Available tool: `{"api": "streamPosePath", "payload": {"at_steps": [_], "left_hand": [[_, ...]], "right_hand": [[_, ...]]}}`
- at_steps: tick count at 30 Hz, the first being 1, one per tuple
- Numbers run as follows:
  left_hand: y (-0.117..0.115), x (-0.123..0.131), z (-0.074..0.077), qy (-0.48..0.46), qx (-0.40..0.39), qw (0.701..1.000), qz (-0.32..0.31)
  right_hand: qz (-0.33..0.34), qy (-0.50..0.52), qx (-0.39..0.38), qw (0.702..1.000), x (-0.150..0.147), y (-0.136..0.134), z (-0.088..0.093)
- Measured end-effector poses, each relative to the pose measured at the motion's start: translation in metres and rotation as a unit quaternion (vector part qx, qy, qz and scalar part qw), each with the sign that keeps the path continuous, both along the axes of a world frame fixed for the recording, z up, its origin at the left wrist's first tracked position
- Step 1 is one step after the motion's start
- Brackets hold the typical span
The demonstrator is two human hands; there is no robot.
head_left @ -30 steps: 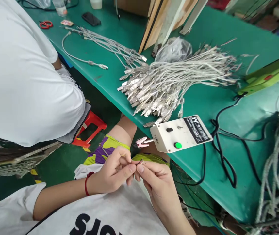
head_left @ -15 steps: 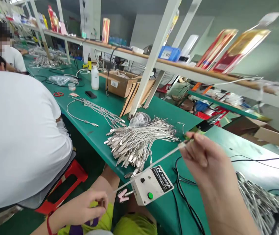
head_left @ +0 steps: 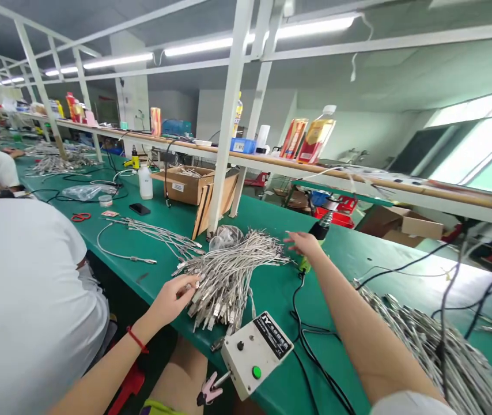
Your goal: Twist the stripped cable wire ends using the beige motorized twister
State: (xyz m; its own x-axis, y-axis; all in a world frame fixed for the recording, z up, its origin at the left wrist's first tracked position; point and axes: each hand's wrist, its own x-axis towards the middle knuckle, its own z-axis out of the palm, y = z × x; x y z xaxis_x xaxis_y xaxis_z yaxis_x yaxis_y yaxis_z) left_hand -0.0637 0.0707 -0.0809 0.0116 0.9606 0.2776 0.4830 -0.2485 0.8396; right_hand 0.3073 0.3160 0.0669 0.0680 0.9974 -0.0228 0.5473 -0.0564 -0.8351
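A large pile of grey-white USB cables (head_left: 237, 259) lies on the green bench, its metal plugs toward me. My left hand (head_left: 174, 297) is at the pile's left side, fingertips touching the plugs, thumb apart from the fingers. Over the wire ends on the far right of the pile, my right hand (head_left: 303, 244) reaches out with its fingers stretched, and I see no cable held in it. Close beside that hand stands a heat gun (head_left: 320, 229) with a black and metal nozzle. A white control box (head_left: 257, 351) with a green button and a pink clip (head_left: 210, 390) sits at the bench's front edge.
Another cable heap (head_left: 440, 346) lies to the right, with black cords (head_left: 310, 346) before it. Leftward are loose cables (head_left: 159, 236), red scissors (head_left: 80, 217), a phone (head_left: 139, 208) and a white bottle (head_left: 146, 182). A shelf post (head_left: 224, 127) rises behind the pile. A person in white (head_left: 25, 305) sits left.
Both hands have moved forward to the pile. The single cable stretched between them before no longer shows between them. The view has tilted up and turned right.
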Motion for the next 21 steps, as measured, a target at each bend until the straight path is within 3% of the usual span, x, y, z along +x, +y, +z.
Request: {"api": "streamPosePath", "payload": {"at_steps": [3, 8, 12, 15, 18, 21], "left_hand": [[0.005, -0.005, 0.011, 0.045, 0.039, 0.998, -0.010], [0.034, 0.006, 0.039, 0.137, 0.062, 0.985, -0.088], [0.069, 0.018, 0.049, 0.289, 0.017, 0.939, -0.185], [0.112, 0.022, 0.058, 0.331, -0.032, 0.926, -0.177], [0.165, 0.039, 0.069, 0.362, -0.103, 0.912, -0.161], [0.207, 0.069, 0.072, 0.373, -0.144, 0.901, -0.167]], "right_hand": [[0.069, -0.069, -0.049, 0.994, 0.056, -0.034, -0.019], [0.186, -0.158, -0.140, 0.960, 0.169, -0.125, -0.025], [0.133, -0.225, -0.190, 0.947, 0.253, -0.198, -0.027], [0.068, -0.260, -0.216, 0.939, 0.301, -0.241, -0.027], [0.009, -0.292, -0.240, 0.926, 0.331, -0.267, -0.026], [-0.036, -0.345, -0.247, 0.905, 0.340, -0.274, -0.031]]}}
